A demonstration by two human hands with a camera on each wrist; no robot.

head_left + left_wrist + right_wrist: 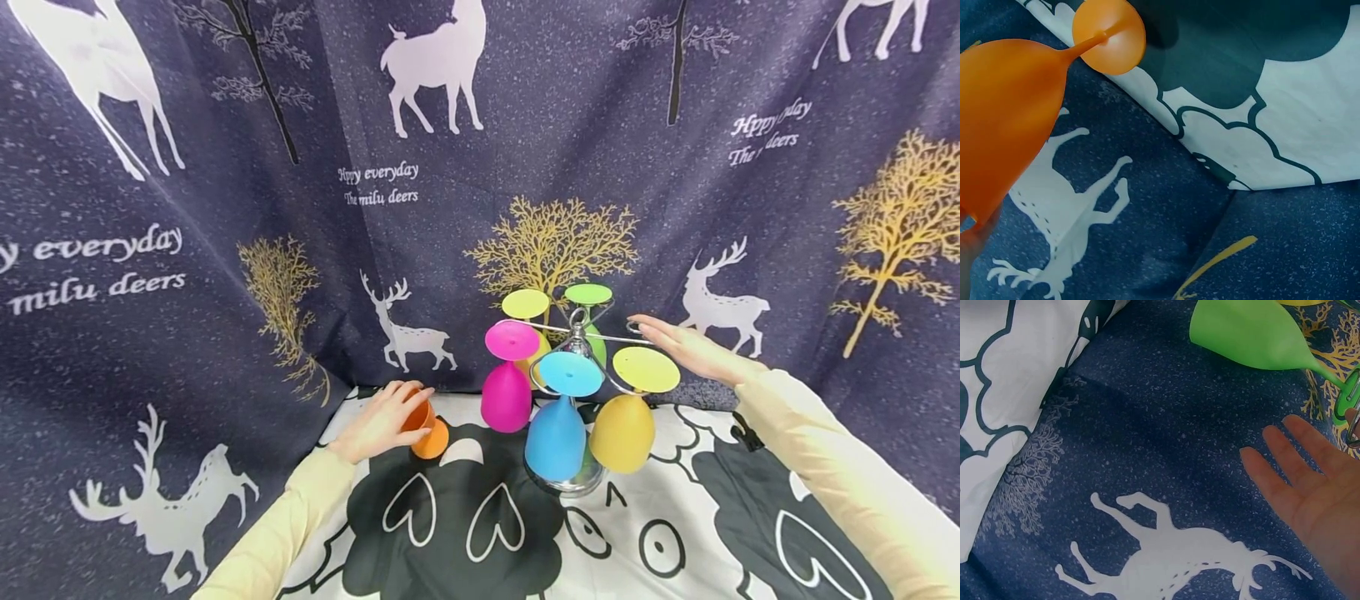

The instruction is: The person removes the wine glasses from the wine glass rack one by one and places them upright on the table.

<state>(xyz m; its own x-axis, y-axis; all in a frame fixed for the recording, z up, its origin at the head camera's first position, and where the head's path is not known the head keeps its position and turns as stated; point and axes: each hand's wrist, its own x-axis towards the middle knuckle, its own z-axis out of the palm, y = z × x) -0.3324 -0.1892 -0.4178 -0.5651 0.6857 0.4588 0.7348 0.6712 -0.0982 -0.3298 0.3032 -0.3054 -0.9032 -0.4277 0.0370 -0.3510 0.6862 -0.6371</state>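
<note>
In the head view my left hand (381, 422) holds an orange goblet (430, 440) at left, above or on the cloth. The left wrist view shows the orange goblet (1013, 106) with its bowl toward fingertips at the rim. My right hand (690, 347) reaches to the right side of a metal goblet rack (577, 337), fingers straight, at an outer hook. Upside down on the rack hang a pink goblet (506, 396), a blue goblet (557, 442), a yellow goblet (624, 433), another yellow goblet (525, 303) and a green goblet (1250, 334). Whether the thumb touches the hook is unclear.
A black-and-white patterned cloth (450, 575) covers the table under the rack. Dark blue fabric (525, 150) printed with deer and trees hangs close behind and at both sides. The rack's round metal base (581, 483) stands right of centre.
</note>
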